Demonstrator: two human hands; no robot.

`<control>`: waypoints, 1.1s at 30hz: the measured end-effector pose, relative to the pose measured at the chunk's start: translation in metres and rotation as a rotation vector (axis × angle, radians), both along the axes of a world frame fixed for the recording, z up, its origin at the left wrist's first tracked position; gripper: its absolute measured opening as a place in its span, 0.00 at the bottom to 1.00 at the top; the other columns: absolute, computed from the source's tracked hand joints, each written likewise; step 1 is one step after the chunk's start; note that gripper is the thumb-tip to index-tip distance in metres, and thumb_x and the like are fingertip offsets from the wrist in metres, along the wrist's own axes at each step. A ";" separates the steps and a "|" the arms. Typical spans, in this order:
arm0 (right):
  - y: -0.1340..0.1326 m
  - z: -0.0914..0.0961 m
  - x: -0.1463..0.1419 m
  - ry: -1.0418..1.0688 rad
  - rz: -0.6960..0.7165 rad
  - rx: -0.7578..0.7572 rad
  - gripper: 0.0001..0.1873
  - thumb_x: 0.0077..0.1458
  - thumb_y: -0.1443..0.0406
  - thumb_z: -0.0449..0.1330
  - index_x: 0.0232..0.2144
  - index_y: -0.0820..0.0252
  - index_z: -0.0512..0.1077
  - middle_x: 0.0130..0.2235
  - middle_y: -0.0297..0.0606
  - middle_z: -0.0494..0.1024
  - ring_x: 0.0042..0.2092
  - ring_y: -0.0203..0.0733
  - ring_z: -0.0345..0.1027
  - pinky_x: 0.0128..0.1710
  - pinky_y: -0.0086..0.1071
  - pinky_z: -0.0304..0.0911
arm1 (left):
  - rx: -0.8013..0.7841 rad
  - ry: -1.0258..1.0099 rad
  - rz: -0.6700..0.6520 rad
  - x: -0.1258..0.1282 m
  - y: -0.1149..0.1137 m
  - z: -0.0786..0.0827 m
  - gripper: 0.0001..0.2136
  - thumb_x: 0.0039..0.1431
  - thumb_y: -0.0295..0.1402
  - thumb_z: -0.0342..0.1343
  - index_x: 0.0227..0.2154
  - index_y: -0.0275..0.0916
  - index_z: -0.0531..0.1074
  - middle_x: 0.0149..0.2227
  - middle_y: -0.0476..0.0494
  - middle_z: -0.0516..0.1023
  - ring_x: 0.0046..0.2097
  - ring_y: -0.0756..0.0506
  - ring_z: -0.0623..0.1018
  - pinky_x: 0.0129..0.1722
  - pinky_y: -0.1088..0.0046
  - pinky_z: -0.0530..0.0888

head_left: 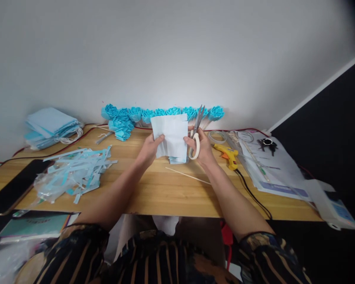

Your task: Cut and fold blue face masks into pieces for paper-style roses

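My left hand (pixel 150 150) pinches the left edge of a folded pale blue paper (pixel 172 136) held upright above the wooden table (pixel 165 193). My right hand (pixel 201 148) is closed round the white handles of a pair of scissors (pixel 197 130), blades pointing up, and its fingers also touch the paper's right edge. A thin wooden stick (pixel 187 175) lies on the table just below my hands.
A row of blue paper flowers (pixel 162 113) lines the wall. Cut paper strips (pixel 77 173) and a stack of blue sheets (pixel 50 126) lie at left, beside a dark phone (pixel 16 185). At right lie a yellow glue gun (pixel 228 155), its black cord, papers and keys (pixel 268 144).
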State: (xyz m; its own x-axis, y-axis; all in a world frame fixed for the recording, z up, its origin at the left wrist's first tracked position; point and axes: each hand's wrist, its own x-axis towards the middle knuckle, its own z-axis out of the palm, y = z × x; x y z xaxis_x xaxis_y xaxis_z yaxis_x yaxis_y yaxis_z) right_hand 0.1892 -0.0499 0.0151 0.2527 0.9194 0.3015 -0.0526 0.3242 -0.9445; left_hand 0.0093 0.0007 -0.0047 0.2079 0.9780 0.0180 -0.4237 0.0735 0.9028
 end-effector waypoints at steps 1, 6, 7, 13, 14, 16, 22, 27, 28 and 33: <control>0.000 0.000 0.000 -0.004 0.003 0.001 0.23 0.39 0.60 0.73 0.40 0.51 0.73 0.31 0.28 0.70 0.29 0.32 0.62 0.28 0.27 0.60 | 0.016 0.006 0.020 0.002 0.000 -0.003 0.26 0.40 0.42 0.72 0.42 0.34 0.75 0.41 0.39 0.83 0.47 0.38 0.80 0.49 0.61 0.76; -0.002 0.000 -0.003 -0.019 -0.002 0.015 0.23 0.40 0.60 0.73 0.41 0.51 0.73 0.31 0.29 0.70 0.29 0.33 0.61 0.28 0.27 0.59 | 0.000 0.022 0.055 0.007 -0.002 -0.007 0.24 0.42 0.41 0.71 0.41 0.34 0.75 0.41 0.39 0.83 0.48 0.37 0.80 0.49 0.62 0.76; -0.002 0.000 -0.003 -0.022 -0.006 0.019 0.23 0.40 0.60 0.73 0.41 0.51 0.73 0.31 0.29 0.70 0.29 0.33 0.61 0.28 0.28 0.59 | -0.017 0.013 0.048 0.007 -0.003 -0.006 0.24 0.41 0.42 0.71 0.40 0.34 0.75 0.40 0.38 0.83 0.48 0.36 0.80 0.49 0.62 0.76; -0.004 0.002 -0.005 -0.016 0.001 0.028 0.24 0.41 0.59 0.73 0.42 0.51 0.72 0.31 0.29 0.71 0.29 0.33 0.62 0.27 0.28 0.60 | -0.054 -0.060 -0.097 0.007 -0.013 0.009 0.27 0.44 0.51 0.70 0.40 0.34 0.77 0.40 0.35 0.83 0.48 0.34 0.81 0.48 0.60 0.77; -0.005 0.002 -0.005 -0.020 0.006 0.029 0.24 0.41 0.59 0.73 0.42 0.51 0.72 0.31 0.29 0.71 0.30 0.34 0.62 0.28 0.28 0.61 | -0.052 -0.059 -0.135 0.006 -0.014 0.010 0.28 0.42 0.51 0.70 0.41 0.34 0.77 0.40 0.34 0.83 0.48 0.34 0.81 0.47 0.60 0.78; -0.006 0.003 -0.007 -0.034 0.009 0.027 0.24 0.40 0.59 0.73 0.41 0.51 0.72 0.31 0.29 0.72 0.30 0.34 0.63 0.28 0.28 0.61 | -0.045 -0.040 -0.191 0.006 -0.017 0.012 0.30 0.38 0.49 0.73 0.41 0.33 0.78 0.40 0.34 0.83 0.45 0.34 0.82 0.44 0.61 0.78; -0.007 0.002 -0.010 -0.057 0.058 0.037 0.25 0.40 0.59 0.74 0.41 0.53 0.71 0.30 0.29 0.72 0.29 0.33 0.62 0.27 0.28 0.60 | -0.060 0.023 -0.263 0.007 -0.023 0.015 0.24 0.34 0.38 0.76 0.37 0.31 0.80 0.37 0.37 0.84 0.36 0.40 0.82 0.36 0.67 0.76; -0.006 -0.001 -0.010 -0.016 0.087 -0.017 0.27 0.40 0.57 0.74 0.43 0.53 0.71 0.31 0.28 0.71 0.29 0.32 0.63 0.28 0.27 0.62 | -0.099 -0.039 -0.216 0.007 -0.021 0.015 0.22 0.36 0.36 0.75 0.36 0.33 0.80 0.37 0.39 0.84 0.36 0.42 0.82 0.41 0.67 0.77; -0.006 -0.001 -0.011 -0.006 0.108 -0.038 0.28 0.39 0.57 0.74 0.43 0.53 0.71 0.30 0.28 0.71 0.29 0.32 0.63 0.28 0.27 0.62 | -0.113 -0.045 -0.182 0.006 -0.020 0.015 0.22 0.36 0.36 0.75 0.35 0.33 0.80 0.36 0.39 0.84 0.36 0.42 0.82 0.40 0.67 0.78; -0.007 -0.003 -0.015 -0.002 0.212 -0.124 0.28 0.38 0.57 0.75 0.42 0.55 0.72 0.30 0.27 0.69 0.27 0.31 0.62 0.25 0.27 0.61 | -0.142 -0.060 -0.109 0.003 -0.015 0.016 0.23 0.35 0.36 0.75 0.36 0.32 0.80 0.36 0.37 0.84 0.35 0.40 0.82 0.39 0.64 0.78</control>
State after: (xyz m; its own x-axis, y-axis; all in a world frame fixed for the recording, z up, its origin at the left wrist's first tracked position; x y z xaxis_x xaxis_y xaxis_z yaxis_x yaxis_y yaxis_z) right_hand 0.1746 -0.0568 0.0124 0.0499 0.9818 0.1833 -0.1050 0.1877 -0.9766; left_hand 0.0122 -0.0144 0.0111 0.3157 0.9432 -0.1031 -0.4592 0.2470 0.8533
